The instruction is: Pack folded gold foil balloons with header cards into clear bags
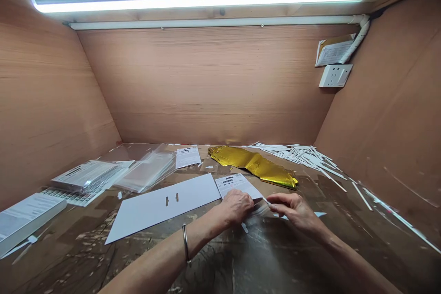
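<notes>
My left hand (237,206), with a metal bangle on the wrist, is closed on the edge of a clear plastic sleeve (260,210) that lies on the worktop. My right hand (296,211) pinches the other side of the same sleeve, fingers curled, near a thin white strip (267,201). A printed paper card (237,184) lies just beyond my left hand. Further back lies a folded gold foil piece (257,165). A white card with two slots (161,204) rests to the left of my hands.
A stack of clear bags (148,172) and packed items (84,177) sit at the left, with a white box (24,220) at the edge. Several white strips (303,154) litter the back right. Brown board walls (206,82) enclose the bench; a socket (335,76) hangs at right.
</notes>
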`<state>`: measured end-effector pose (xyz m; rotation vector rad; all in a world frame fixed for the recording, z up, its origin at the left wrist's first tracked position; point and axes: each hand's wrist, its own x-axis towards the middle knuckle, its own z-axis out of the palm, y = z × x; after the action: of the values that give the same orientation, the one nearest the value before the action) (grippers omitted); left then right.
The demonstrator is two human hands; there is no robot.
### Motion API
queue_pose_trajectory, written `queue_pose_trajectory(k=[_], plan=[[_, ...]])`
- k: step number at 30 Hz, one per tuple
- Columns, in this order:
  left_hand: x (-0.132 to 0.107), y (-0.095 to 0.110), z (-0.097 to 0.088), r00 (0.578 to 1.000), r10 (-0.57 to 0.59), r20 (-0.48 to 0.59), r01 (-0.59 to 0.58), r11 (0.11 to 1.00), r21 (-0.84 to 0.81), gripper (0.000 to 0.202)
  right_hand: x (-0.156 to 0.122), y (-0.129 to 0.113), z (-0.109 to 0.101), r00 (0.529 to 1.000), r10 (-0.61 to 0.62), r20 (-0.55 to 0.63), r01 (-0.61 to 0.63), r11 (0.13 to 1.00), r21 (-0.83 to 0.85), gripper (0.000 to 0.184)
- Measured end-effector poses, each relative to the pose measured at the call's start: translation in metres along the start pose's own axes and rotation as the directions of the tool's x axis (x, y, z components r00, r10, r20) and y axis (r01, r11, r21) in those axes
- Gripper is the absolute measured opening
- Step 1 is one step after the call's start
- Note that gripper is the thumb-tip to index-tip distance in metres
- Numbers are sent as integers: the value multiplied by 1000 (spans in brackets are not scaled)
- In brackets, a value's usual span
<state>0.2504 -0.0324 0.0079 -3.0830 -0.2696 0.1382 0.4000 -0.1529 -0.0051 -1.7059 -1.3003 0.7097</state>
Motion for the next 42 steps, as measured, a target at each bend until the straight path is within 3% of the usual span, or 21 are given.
queue_pose_trajectory(k=[3, 7, 12, 15, 18, 22, 25, 32, 35, 37, 40, 42], plan=[[-3, 4, 2, 999, 36, 26, -37, 997, 62, 9, 7, 13, 11, 992, 113, -54, -102, 979, 177, 33], [-5, 7, 8, 998, 46, 40, -49, 995, 83, 10, 19, 22, 28, 986, 137, -94, -121, 980, 161, 25], [-12, 5, 8, 999, -15, 41, 14, 999, 38, 13, 13, 17, 31, 993, 118, 28, -120, 988, 93, 10], [-12, -1, 11, 988, -137, -73, 132, 989, -68, 37, 6, 16, 28, 990, 75, 120, -73, 997, -16, 15], [-6, -8, 30, 964, -184, -191, 160, 978, -133, 45, 1, 18, 27, 989, -15, 146, 43, 980, -193, 20], [2, -13, 61, 975, -171, -139, 148, 976, -161, 59, -3, 19, 28, 963, -163, 214, 240, 882, -406, 15], [2, -15, 69, 981, -156, -118, 135, 976, -169, 62, -5, 19, 29, 941, -218, 259, 325, 794, -514, 16], [1, -14, 67, 980, -163, -112, 143, 976, -165, 64, -10, 22, 45, 953, -242, 182, 301, 682, -666, 19], [1, -14, 68, 978, -164, -130, 141, 976, -167, 64, -21, 22, 50, 971, -212, 108, 228, 699, -678, 18], [1, -13, 68, 978, -162, -130, 140, 977, -164, 63, -35, 21, 46, 985, -159, 69, 167, 758, -631, 17], [1, -13, 67, 981, -154, -116, 137, 980, -145, 61, -58, 14, 34, 986, -88, 141, 145, 875, -462, 19], [2, -13, 66, 983, -150, -109, 135, 982, -135, 61, -67, 8, 26, 980, -100, 172, 162, 903, -397, 20]])
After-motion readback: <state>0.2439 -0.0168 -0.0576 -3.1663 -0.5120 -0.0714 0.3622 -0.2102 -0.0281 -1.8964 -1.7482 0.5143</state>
